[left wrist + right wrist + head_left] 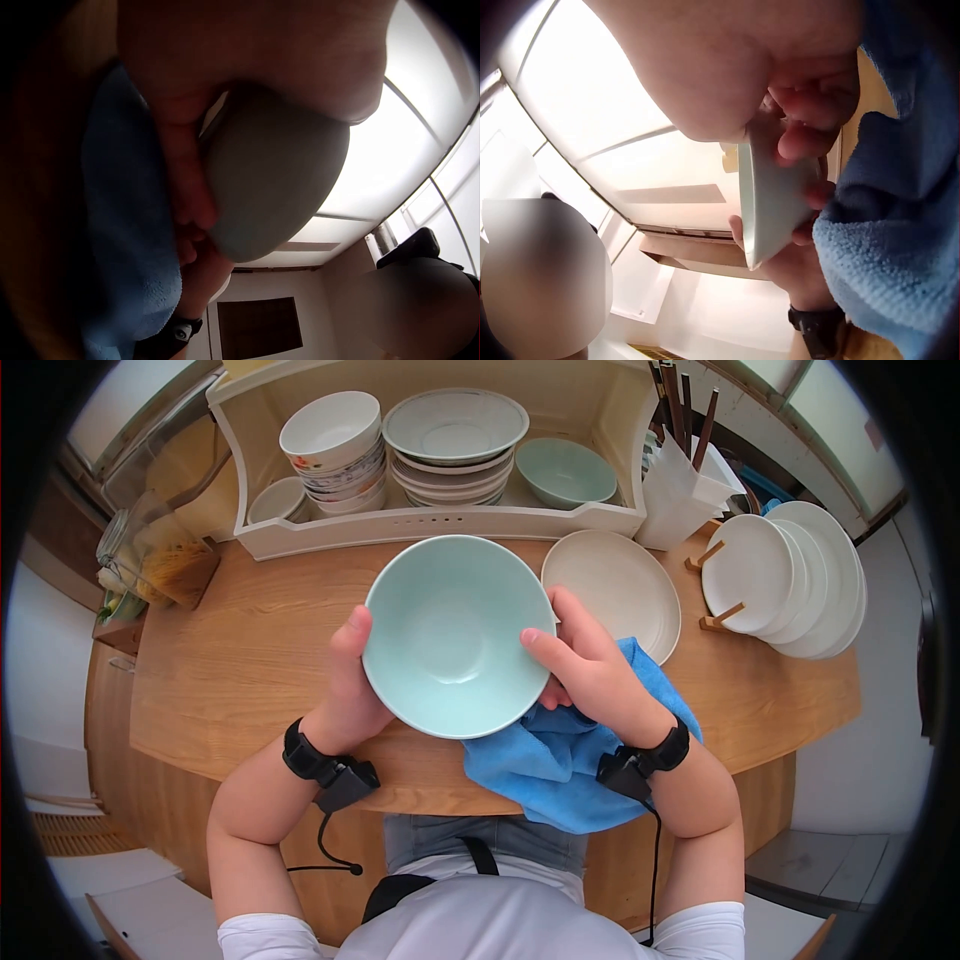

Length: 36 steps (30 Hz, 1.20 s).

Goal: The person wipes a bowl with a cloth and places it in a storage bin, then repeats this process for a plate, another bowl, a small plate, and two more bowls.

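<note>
A pale green bowl (450,630) is held up between both hands, its open side facing the head camera. My left hand (352,685) grips its left side, thumb along the rim and fingers underneath. On the opposite side my right hand (600,675) holds the rim, its thumb over the edge and its fingers behind. In the left wrist view the smooth outside of the bowl (277,172) shows, with fingers around it. A crumpled blue cloth (545,770) lies below the right hand, hanging over the table's front edge. The cloth (900,247) also shows close beside the bowl in the right wrist view.
A cream plate (640,600) lies just right of the bowl. Behind stands a cream rack (440,532) with stacked bowls, plates and a green bowl (567,472). At right are a chopstick holder (685,495) and upright plates (750,575); a glass jar (120,550) stands at left.
</note>
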Each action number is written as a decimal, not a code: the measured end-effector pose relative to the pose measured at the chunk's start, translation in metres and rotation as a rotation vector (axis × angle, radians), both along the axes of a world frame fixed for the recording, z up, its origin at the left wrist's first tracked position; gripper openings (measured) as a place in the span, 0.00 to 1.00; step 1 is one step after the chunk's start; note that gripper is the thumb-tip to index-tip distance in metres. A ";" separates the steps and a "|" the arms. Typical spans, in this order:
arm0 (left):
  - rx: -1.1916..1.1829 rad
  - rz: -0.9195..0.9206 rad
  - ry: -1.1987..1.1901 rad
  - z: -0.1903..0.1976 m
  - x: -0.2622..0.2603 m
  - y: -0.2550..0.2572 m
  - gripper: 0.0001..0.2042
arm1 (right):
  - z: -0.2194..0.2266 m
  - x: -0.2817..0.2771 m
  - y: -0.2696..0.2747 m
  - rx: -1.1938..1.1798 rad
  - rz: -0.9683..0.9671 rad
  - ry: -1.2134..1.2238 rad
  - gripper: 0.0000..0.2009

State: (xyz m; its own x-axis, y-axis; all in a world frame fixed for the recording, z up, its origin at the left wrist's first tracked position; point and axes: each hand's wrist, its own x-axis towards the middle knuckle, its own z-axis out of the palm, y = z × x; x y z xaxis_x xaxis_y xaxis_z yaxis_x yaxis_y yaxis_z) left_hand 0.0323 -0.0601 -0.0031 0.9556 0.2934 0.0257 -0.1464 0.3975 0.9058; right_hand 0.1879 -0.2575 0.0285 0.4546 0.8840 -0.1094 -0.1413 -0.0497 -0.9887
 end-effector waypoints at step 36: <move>0.197 -0.561 0.032 -0.012 0.007 0.000 0.31 | 0.014 0.143 0.058 0.060 -0.754 -0.156 0.09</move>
